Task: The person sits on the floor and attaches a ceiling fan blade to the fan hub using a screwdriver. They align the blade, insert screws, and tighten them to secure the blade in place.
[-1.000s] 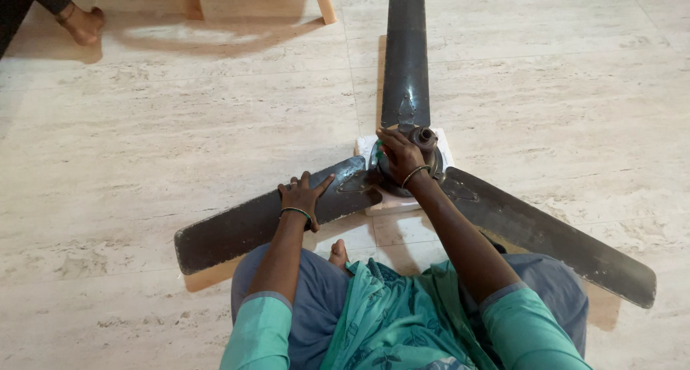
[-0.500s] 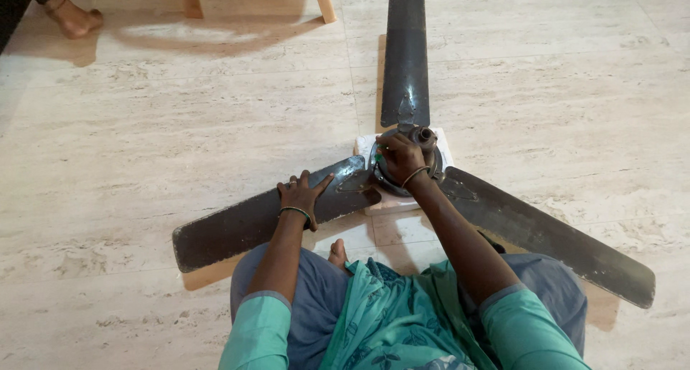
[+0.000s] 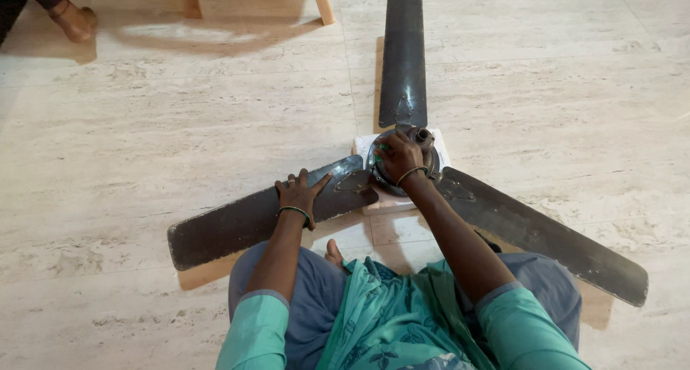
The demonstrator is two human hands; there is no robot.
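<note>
Teal sleeves frame the view: the left hand, fingers spread flat, presses the near-left blade exactly as half a second ago, so the ceiling fan has stayed pinned on the floor. The right hand remains cupped over the hub, pinching nothing visible. The far blade runs lengthwise straight away; the right blade angles near-right.

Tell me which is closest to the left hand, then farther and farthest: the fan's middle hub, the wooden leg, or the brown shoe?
From the left hand, in the head view:
1. Hub, just to its right, under the right hand.
2. Wooden leg, up top.
3. Brown shoe, far top-left corner.
</note>
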